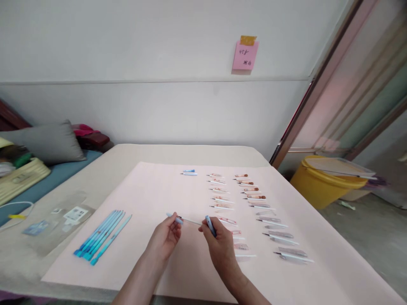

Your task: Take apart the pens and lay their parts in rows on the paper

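Pinched between the fingers of my left hand (166, 236) is a light blue pen part (175, 217), near the dark tip of a thin white pen refill (190, 221). The refill's other end reaches the fingers of my right hand (219, 239). That hand is closed around a blue pen barrel (210, 225), which stands tilted out of the fist. Left of my hands lie several long blue pens (103, 235) side by side. At the back, a blue pen taken apart (190, 173) rests on the pink sheet (152, 195).
Rows of pen parts with refills (254, 197) lie on the right half of the sheet. A clear plastic bag (63, 220) is at the left. Beyond the table stand a yellow bucket (321, 186) and a grey cushion (54, 142). A pink note (245, 56) hangs on the wall.
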Demonstrator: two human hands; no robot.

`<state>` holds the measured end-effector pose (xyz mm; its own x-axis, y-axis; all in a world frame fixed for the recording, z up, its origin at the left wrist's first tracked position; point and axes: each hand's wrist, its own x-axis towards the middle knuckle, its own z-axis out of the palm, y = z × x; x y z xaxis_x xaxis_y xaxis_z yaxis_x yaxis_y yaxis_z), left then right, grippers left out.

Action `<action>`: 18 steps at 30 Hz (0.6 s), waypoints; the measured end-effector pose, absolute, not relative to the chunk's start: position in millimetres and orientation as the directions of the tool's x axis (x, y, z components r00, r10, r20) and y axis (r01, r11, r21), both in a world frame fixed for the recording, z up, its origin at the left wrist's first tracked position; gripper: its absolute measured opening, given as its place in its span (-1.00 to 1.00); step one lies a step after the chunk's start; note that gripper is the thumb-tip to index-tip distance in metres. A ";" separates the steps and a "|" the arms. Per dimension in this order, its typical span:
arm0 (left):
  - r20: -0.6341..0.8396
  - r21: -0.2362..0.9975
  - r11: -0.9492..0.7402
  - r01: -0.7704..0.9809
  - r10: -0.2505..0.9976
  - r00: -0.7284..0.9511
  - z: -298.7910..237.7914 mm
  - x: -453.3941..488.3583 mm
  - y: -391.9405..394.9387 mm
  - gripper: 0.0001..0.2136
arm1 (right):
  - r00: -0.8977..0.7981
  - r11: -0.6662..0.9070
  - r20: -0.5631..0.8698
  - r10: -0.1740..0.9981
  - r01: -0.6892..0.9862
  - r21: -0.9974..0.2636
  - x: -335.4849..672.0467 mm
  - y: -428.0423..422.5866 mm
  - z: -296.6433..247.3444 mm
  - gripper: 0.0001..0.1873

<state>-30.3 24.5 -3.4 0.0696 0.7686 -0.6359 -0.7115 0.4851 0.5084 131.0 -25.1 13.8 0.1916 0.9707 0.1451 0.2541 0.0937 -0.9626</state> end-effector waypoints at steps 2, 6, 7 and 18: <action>-0.628 0.515 0.467 -0.718 0.776 0.055 -2.6 -31.4 24.7 -0.88 | 0.200 0.087 0.141 0.970 0.256 -0.963 131.6 -25.0 13.6 -0.85; -0.612 0.523 0.465 -0.714 0.788 0.066 -1.8 -32.2 24.7 -0.88 | 0.205 0.081 0.135 0.969 0.252 -0.964 132.1 -24.7 11.8 -0.84; -0.604 0.532 0.467 -0.706 0.794 0.069 -1.6 -31.5 24.1 -0.88 | 0.205 0.077 0.131 0.970 0.253 -0.964 132.1 -24.3 11.1 -0.84; -0.559 0.626 0.530 -0.572 0.816 0.144 3.6 -8.6 4.2 -0.85 | 0.164 0.064 0.118 0.979 0.305 -0.950 126.4 -23.1 10.2 -0.83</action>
<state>-8.6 4.2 3.6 0.1439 0.8164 -0.5593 -0.5720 0.5298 0.6262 126.4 -23.1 10.2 0.1641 0.9793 0.1184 0.3049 0.0637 -0.9502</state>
